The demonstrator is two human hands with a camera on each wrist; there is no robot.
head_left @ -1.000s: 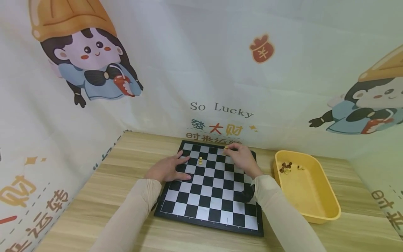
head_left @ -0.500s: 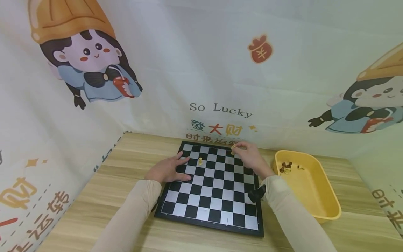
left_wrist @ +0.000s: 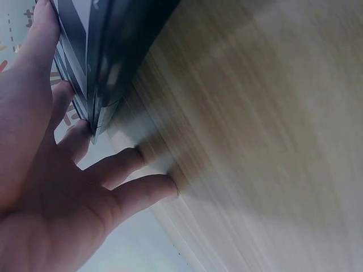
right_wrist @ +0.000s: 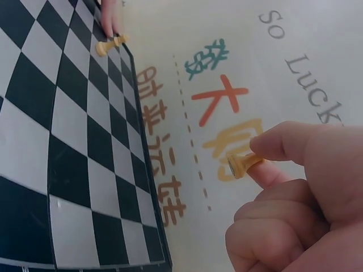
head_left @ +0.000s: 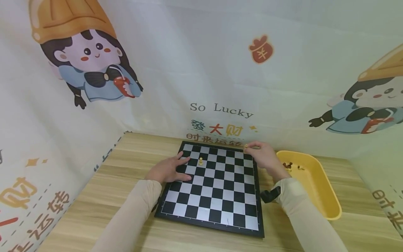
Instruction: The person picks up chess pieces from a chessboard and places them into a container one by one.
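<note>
My right hand (head_left: 266, 159) pinches a pale yellow chess pawn (right_wrist: 243, 165) between thumb and index finger, its flat base showing in the right wrist view. It is over the far right corner of the chessboard (head_left: 211, 189), held up off the squares. My left hand (head_left: 167, 168) spreads at the board's left edge. In the left wrist view, its thumb and some fingers touch the board while two other fingertips rest on the table. Another pale yellow chess piece (head_left: 200, 161) stands on the board near my left fingertips.
A yellow plastic tray (head_left: 311, 182) sits right of the board, with a few brown and yellow chess pieces (head_left: 288, 165) in its far end. My right forearm partly covers it. A printed cloth (head_left: 176, 70) hangs right behind the wooden table (head_left: 107, 175).
My right hand has moved right along the board's far edge, carrying the pawn to the far right corner. My left hand and the standing piece have stayed put.
</note>
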